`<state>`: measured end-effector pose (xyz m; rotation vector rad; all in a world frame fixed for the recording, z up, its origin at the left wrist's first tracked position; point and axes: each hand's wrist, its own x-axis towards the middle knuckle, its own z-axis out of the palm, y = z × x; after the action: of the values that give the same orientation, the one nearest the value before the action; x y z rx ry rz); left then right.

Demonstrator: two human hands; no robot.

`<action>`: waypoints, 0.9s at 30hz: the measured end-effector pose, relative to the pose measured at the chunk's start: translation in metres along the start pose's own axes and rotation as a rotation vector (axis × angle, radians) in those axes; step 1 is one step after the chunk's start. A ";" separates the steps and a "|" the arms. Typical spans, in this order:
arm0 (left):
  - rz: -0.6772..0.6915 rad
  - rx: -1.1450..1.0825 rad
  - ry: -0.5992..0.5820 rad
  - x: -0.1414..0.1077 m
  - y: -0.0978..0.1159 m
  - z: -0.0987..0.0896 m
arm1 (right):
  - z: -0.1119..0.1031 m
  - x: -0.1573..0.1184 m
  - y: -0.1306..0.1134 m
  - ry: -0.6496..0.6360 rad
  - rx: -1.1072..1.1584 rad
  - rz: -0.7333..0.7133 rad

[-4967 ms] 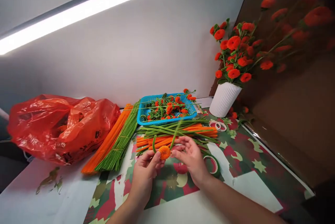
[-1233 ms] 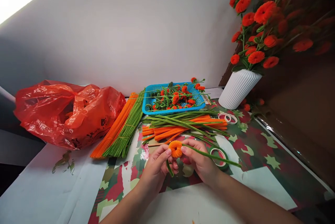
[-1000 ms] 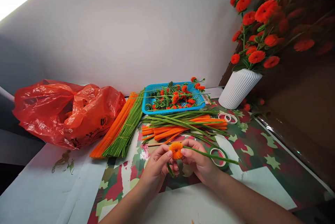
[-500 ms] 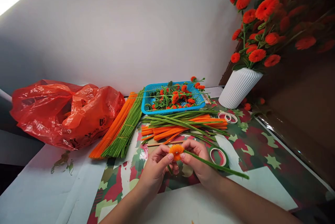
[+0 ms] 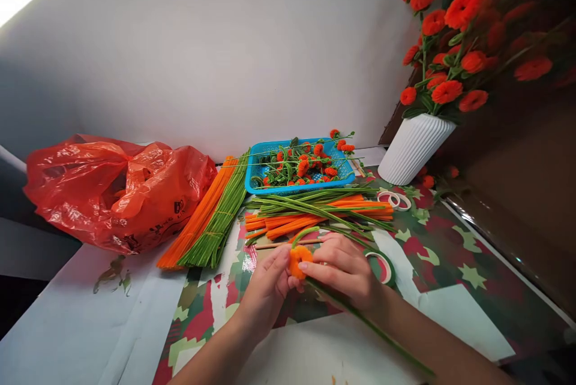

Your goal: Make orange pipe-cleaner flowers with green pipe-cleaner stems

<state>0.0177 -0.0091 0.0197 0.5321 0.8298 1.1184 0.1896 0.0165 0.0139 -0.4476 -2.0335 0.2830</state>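
Left hand (image 5: 266, 286) pinches the orange flower (image 5: 295, 264), above the patterned mat (image 5: 438, 274), by its left edge; right hand (image 5: 350, 268) grasps its right side. The stem (image 5: 379, 331) now slants more steeply toward the wearer, suggesting the flower was turned while worked.

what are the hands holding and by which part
An orange flower: the left hand pinches its left edge, the right hand's fingers hold its right side.

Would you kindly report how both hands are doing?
Left hand pinching orange flower, right hand touching it. Stem trailing lower right. Tape close behind right hand.
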 end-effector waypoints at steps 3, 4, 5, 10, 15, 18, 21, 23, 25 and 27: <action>0.038 -0.057 0.077 0.000 0.001 0.002 | 0.004 0.003 -0.004 0.031 0.118 0.131; 0.052 -0.078 0.113 0.000 0.002 0.003 | 0.005 0.004 -0.005 0.050 0.160 0.206; 0.063 -0.096 0.146 0.000 0.002 0.003 | 0.006 0.005 -0.007 0.065 0.202 0.293; 0.071 -0.117 0.174 0.000 0.002 0.002 | 0.015 0.007 -0.011 0.194 0.548 0.756; 0.046 -0.058 0.112 -0.001 0.003 0.003 | 0.022 0.006 -0.010 0.297 0.870 1.125; 0.047 -0.036 0.136 0.000 0.003 0.002 | 0.022 0.005 -0.007 0.315 0.969 1.221; 0.072 -0.040 0.196 0.001 0.003 0.002 | 0.022 0.005 -0.006 0.340 1.005 1.214; 0.083 -0.029 0.208 0.002 0.004 0.002 | 0.021 0.006 -0.006 0.352 1.015 1.218; 0.083 -0.007 0.199 0.002 0.005 0.002 | 0.020 0.007 -0.006 0.364 1.030 1.233; 0.064 0.003 0.177 0.002 0.005 0.001 | 0.019 0.009 -0.007 0.362 1.097 1.260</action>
<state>0.0160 -0.0051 0.0235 0.4695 0.9735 1.2364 0.1679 0.0141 0.0144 -0.8919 -0.7603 1.7770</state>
